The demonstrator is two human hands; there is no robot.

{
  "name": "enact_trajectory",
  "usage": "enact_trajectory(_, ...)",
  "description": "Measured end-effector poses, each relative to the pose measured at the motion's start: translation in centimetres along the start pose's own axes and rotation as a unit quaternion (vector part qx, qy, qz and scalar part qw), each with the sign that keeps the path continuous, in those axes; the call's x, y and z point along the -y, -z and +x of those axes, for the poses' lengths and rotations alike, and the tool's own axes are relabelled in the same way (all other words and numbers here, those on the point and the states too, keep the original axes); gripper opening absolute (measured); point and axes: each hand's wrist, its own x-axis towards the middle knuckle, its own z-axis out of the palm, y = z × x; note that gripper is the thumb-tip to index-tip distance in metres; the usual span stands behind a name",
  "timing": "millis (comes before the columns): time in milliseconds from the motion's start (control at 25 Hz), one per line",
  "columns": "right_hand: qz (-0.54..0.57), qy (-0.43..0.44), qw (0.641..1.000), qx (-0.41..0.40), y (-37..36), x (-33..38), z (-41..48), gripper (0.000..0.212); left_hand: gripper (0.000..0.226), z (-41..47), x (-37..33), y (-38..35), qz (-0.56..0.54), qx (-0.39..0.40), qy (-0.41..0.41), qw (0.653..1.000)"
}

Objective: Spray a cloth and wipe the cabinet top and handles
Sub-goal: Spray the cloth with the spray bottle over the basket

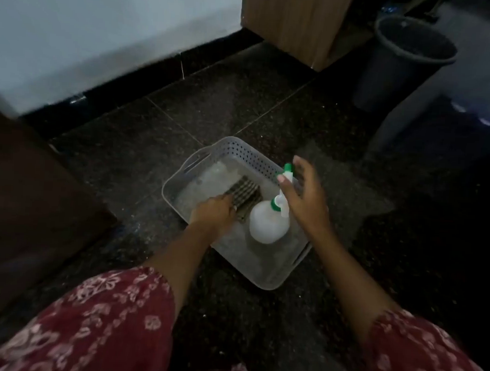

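Head view is showing the folded cloth (pixel 243 197) lying inside the grey basket (pixel 241 152) beside the spray bottle (pixel 268 225); the left hand (pixel 215 215) is closing fingers on the cloth, seemingly to lift it, while the right hand (pixel 304 197), spread, is nearing the bottle's nozzle.

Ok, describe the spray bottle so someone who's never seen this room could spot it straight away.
On the dark speckled floor sits a pale perforated plastic basket. Inside it, beside a folded checked cloth under the left hand, stands the spray bottle, just under the open right hand. It is the only round white container there, topped with a green-collared trigger nozzle.
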Motion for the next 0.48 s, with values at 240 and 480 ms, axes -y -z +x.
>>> enact_trajectory(240,0.024,-0.064,0.990,0.122,-1.5,-7.2,-1.2,0.087,0.047,4.9,1.7,-3.8,-0.089,-0.016,0.012,0.996)
enact_trajectory(480,0.033,-0.078,0.996,-0.003,-4.5,-8.6,0.6,0.065,0.058,8.0,2.7,-4.4,-0.108,-0.033,0.030,0.993)
